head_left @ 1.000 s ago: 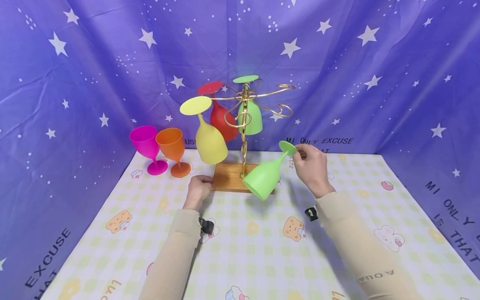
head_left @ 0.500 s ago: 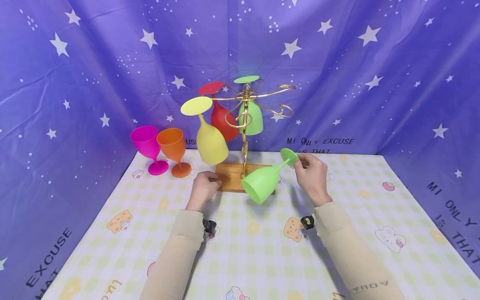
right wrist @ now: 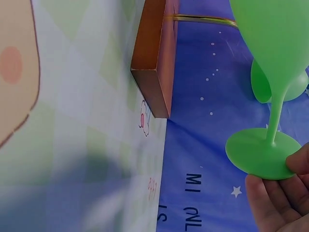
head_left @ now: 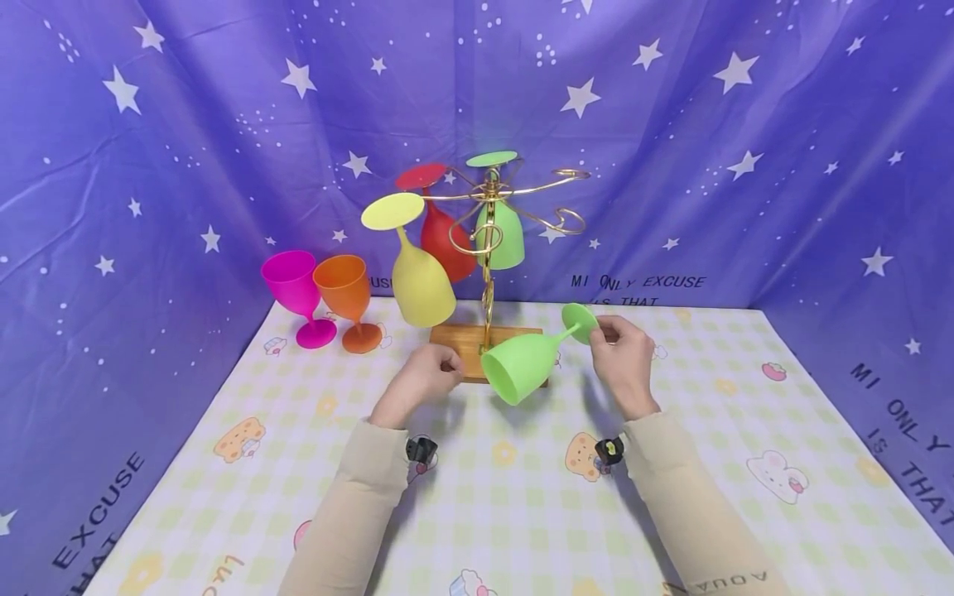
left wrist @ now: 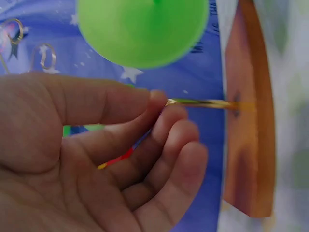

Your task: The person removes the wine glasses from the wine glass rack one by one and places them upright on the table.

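A person's right hand (head_left: 624, 364) pinches the round foot of a light-green stemmed goblet (head_left: 522, 362) between thumb and fingers; the goblet is tilted, mouth down and leftward, in front of the rectangular brown wooden base (head_left: 451, 338) of a gold metal rack (head_left: 488, 308). The left hand (head_left: 421, 378), loosely curled, holds nothing near the bowl.

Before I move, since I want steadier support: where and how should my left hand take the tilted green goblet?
Probably around the bowl, from the left: the green goblet tilts with its wide mouth toward your left hand, while your right hand pinches the foot at the opposite end.
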Available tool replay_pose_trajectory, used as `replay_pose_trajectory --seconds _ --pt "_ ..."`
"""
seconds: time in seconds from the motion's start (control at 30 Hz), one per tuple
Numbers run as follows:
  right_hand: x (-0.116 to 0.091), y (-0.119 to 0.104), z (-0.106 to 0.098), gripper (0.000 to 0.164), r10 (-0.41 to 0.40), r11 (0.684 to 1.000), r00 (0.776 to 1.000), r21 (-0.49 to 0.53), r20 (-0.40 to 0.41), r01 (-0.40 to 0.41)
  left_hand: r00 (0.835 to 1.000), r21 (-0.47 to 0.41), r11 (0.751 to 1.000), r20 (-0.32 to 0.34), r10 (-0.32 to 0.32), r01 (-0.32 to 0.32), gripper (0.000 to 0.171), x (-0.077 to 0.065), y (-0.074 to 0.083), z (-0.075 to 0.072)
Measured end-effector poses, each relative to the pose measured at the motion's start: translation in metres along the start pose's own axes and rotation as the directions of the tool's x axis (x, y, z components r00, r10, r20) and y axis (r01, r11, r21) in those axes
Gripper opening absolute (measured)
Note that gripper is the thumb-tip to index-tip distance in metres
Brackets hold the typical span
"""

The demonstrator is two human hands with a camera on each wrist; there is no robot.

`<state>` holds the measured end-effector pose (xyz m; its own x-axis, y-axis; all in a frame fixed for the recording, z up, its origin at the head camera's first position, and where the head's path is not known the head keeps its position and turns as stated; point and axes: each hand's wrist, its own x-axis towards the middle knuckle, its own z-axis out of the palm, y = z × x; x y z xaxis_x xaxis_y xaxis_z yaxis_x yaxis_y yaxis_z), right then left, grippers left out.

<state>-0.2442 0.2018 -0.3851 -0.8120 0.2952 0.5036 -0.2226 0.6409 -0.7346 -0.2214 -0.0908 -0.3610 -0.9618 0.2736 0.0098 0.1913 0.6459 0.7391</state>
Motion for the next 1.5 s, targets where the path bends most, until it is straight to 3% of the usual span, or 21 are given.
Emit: replay_pose_trajectory --seconds 0.27,0.57,0.77,1.03,1.2,1.5 --pt "-0.004 0.001 0.002 0.02 0.03 1.0 1.0 0.0 0.002 -0.03 0.98 -0.066 0.987 0.125 0.153 -0.145 0.008 -0.015 0.025 -0.002" --pt "-0.011 0.0 0.005 0.021 0.057 0.998 0.998 0.021 0.018 -0.058 0.966 -0.091 0.977 0.162 0.203 -0.191 0.01 -0.02 0.034 0.002" --pt "-0.014 -0.001 0.008 0.021 0.102 0.994 0.994 0.028 0.04 -0.103 0.967 -0.084 0.971 0.106 0.23 -0.222 0.01 -0.02 0.04 0.009" --pt "-0.019 0.003 0.011 0.023 0.135 0.99 0.989 0.042 0.054 -0.138 0.982 -0.122 0.974 -0.007 0.19 -0.189 0.013 -0.022 0.048 0.016" --pt "-0.022 0.005 0.011 0.02 0.146 0.986 0.987 0.068 0.064 -0.15 0.976 -0.14 0.968 -0.081 0.2 -0.21 0.013 -0.022 0.051 0.024" --pt "-0.029 0.004 0.013 0.022 0.189 0.976 0.977 0.09 0.1 -0.198 0.969 -0.137 0.966 -0.152 0.197 -0.218 0.014 -0.023 0.053 0.029"
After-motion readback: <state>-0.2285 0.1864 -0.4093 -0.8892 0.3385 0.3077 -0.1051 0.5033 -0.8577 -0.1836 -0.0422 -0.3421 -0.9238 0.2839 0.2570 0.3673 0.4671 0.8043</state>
